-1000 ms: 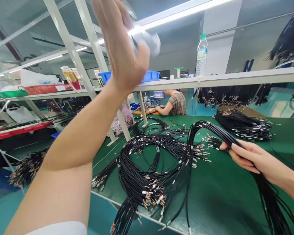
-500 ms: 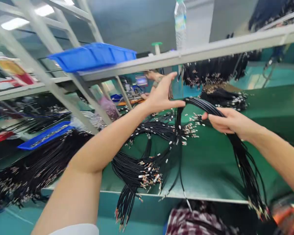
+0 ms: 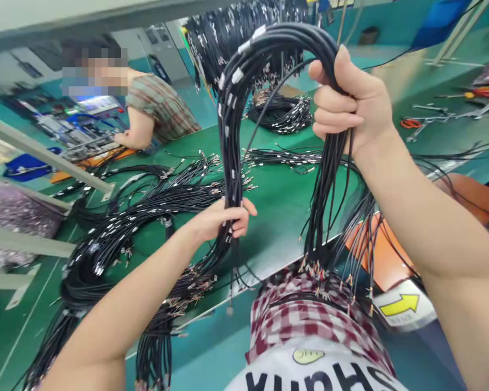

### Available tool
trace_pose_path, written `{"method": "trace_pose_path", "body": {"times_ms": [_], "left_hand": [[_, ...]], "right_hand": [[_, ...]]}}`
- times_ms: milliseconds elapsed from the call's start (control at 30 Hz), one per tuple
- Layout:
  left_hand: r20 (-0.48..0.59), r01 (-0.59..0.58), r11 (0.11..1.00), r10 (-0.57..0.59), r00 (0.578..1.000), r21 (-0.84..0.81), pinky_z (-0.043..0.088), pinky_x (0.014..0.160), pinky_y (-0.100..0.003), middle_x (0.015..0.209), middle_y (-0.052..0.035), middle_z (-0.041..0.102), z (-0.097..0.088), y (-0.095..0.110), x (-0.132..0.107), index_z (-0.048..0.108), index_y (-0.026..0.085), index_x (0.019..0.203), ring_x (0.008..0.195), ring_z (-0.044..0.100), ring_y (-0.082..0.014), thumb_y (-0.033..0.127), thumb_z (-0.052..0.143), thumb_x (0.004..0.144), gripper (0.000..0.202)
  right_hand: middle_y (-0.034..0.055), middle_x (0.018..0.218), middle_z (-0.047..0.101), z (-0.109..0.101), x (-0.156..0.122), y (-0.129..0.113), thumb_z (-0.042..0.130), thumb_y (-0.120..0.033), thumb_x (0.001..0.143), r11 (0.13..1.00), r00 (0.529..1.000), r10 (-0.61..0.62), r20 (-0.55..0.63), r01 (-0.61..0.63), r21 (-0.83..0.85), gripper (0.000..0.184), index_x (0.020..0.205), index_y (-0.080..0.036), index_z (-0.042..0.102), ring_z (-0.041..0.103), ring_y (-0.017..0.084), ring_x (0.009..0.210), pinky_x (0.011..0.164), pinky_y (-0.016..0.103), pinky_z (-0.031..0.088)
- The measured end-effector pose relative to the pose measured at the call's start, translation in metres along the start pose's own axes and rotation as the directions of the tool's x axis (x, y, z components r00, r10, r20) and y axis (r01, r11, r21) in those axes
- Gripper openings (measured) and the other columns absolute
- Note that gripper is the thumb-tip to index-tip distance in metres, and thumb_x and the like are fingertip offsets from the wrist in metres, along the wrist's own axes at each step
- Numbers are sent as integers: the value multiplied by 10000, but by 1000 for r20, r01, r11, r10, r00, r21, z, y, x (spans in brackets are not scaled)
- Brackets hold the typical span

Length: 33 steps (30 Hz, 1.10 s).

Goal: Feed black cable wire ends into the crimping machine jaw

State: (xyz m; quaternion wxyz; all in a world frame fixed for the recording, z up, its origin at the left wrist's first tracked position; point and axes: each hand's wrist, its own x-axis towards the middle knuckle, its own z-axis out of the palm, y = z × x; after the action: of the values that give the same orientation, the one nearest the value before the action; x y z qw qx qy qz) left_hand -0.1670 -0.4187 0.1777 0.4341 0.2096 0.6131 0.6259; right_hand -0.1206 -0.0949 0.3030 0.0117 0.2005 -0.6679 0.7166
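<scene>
A thick bundle of black wires [image 3: 244, 87] with metal terminals arches high over the green table [image 3: 281, 201]. My right hand [image 3: 350, 103] is closed around the bundle's right side near the top of the arch. Lower down, my left hand [image 3: 224, 220] grips the left leg of the same bundle just above the table. The wire ends [image 3: 326, 271] hang past the table's front edge toward my checked shirt. More black wire bundles [image 3: 142, 212] lie spread on the table to the left.
A co-worker in a plaid shirt [image 3: 158, 108] works at the far side of the table. A coiled wire pile [image 3: 281, 111] lies behind the arch. Hand tools [image 3: 440, 114] lie at the right, an orange stool [image 3: 391, 255] stands below, and a grey rack frame [image 3: 44, 157] stands at left.
My right hand lifted the wire bundle high into an arch. My left hand came down from overhead and took hold of the bundle's left leg. The view swung down and right.
</scene>
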Motion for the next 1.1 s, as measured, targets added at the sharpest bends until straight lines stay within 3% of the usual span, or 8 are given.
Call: {"method": "trace_pose_path", "body": {"times_ms": [133, 200, 267, 367, 533, 633, 767, 1100], "left_hand": [[-229, -75, 997, 76, 970, 15, 316, 420, -205, 485, 87, 361, -13, 62, -5, 658, 184, 966, 344, 307, -36, 437, 688, 876, 270], [-267, -15, 999, 26, 963, 41, 324, 417, -202, 510, 85, 397, -33, 71, 6, 645, 176, 1021, 346, 288, -27, 434, 697, 865, 306], [-311, 91, 993, -63, 948, 77, 357, 430, -216, 547, 72, 461, -51, 52, 25, 620, 156, 1030, 358, 288, -26, 479, 699, 846, 379], [-492, 302, 926, -159, 856, 227, 366, 433, -231, 574, 39, 542, -67, -13, 61, 563, 158, 916, 379, 409, -71, 573, 730, 774, 469], [-543, 281, 875, -25, 839, 395, 371, 433, -245, 575, 71, 548, -78, -96, 86, 445, 211, 892, 389, 509, -129, 496, 839, 648, 544], [-518, 259, 862, 5, 855, 435, 374, 441, -245, 620, 68, 551, -90, -104, 82, 428, 217, 875, 403, 505, -117, 569, 741, 728, 494], [-512, 287, 798, 32, 858, 530, 421, 468, -258, 673, 58, 569, -104, -101, 80, 419, 224, 888, 438, 547, -130, 605, 641, 790, 452], [-533, 501, 187, 210, 820, 845, 531, 842, -482, 1054, -179, 691, -84, -108, 83, 530, 159, 1155, 1023, 683, -392, 501, 527, 878, 440]], "right_hand": [[-123, 781, 241, -20, 22, 16, -331, -221, 707, 987, 999, -11, -47, 18, 161, 987, 1242, 177, 397, 285, -198, 456, 559, 162, 101], [-150, 616, 240, -23, 36, 39, 112, -417, 1035, 922, 994, 81, -74, -46, 384, 596, 1139, -37, 558, 298, -85, 395, 522, 58, 205], [-142, 510, 297, -18, 45, 75, 436, -454, 1049, 839, 955, 242, -171, -118, 531, 338, 999, -151, 577, 317, -6, 399, 430, 68, 279], [-69, 569, 521, -5, 39, 144, 571, -425, 1000, 792, 762, 544, -352, -327, 516, 265, 926, -170, 575, 483, 45, 510, 472, 127, 422], [91, 1198, 656, 6, 13, 224, 629, -355, 968, 721, 621, 681, -389, -473, 506, 343, 1245, -154, 610, 671, 200, 999, 840, 396, 594], [102, 1257, 636, -1, 25, 223, 628, -369, 966, 701, 634, 692, -345, -479, 528, 376, 1278, -161, 601, 660, 222, 1058, 880, 430, 587], [20, 947, 661, -13, 55, 207, 590, -261, 992, 737, 708, 633, -313, -426, 525, 156, 1086, -142, 627, 622, 93, 729, 617, 225, 561], [93, 1213, 659, -19, -4, 271, 614, -378, 975, 748, 648, 620, -443, -658, 84, 357, 1256, -157, 611, 674, 204, 1019, 866, 413, 590]]}}
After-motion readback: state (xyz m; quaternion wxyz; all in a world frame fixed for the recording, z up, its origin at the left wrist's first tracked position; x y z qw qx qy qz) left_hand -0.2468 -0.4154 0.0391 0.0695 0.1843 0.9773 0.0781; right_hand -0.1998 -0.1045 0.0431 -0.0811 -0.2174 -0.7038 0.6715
